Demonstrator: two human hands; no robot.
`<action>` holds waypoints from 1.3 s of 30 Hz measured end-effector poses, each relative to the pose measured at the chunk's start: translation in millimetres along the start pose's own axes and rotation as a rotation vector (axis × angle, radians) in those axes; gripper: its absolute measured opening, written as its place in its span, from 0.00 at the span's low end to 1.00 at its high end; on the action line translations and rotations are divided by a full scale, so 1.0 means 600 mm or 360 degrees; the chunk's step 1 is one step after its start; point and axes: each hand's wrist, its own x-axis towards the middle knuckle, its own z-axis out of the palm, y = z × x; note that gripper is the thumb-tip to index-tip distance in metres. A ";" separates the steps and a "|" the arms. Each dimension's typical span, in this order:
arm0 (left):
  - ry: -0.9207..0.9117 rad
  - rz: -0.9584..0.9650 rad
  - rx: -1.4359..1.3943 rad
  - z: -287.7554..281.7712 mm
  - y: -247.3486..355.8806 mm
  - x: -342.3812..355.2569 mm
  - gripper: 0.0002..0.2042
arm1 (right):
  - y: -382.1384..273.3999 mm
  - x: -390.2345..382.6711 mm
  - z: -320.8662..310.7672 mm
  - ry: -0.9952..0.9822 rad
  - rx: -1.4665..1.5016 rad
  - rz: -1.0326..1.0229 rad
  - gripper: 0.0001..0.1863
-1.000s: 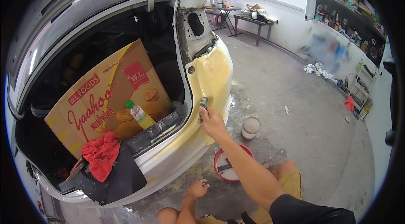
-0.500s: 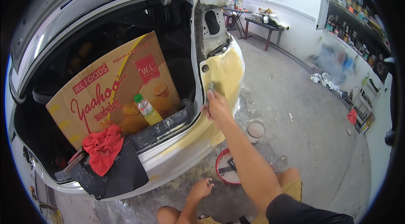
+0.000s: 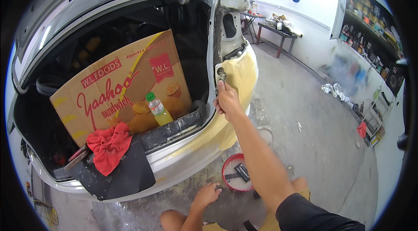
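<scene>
My right hand (image 3: 227, 98) reaches up to the rear corner of a car body (image 3: 246, 70), where tan filler covers the panel. Its fingers are closed on what looks like a small grey piece of sandpaper (image 3: 221, 74), pressed close to a round hole in the panel. Most of that piece is hidden by the fingers. Low in front of the bumper, my left hand (image 3: 208, 194) hangs by my knee, fingers loosely bent, with nothing visible in it. A red-rimmed bucket (image 3: 223, 175) of cloudy liquid stands between my arms, with a dark block (image 3: 242, 172) in it.
In the open trunk stand a big cardboard box (image 3: 109, 78) and a green-capped bottle (image 3: 162, 115). A red cloth (image 3: 109, 148) lies over the trunk edge. Work tables (image 3: 276, 30) and loaded shelves (image 3: 370, 20) line the walls. A round container (image 3: 265, 135) sits on the floor.
My right hand has moved up the filler-covered panel to the round hole. The left hand stays low by the knee. The whole view has shifted slightly.
</scene>
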 end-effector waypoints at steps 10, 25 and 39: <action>0.0057 -0.0090 -0.0045 -0.001 -0.008 0.004 0.21 | -0.016 0.021 0.011 0.0069 -0.0161 0.0050 0.21; 0.1317 0.0920 -0.0353 -0.143 0.195 -0.039 0.19 | 0.160 -0.190 -0.207 -0.0042 0.0157 0.0525 0.24; 0.0933 0.0814 0.1989 -0.444 0.314 0.111 0.30 | 0.427 -0.201 -0.364 -0.0493 -0.0616 0.0495 0.18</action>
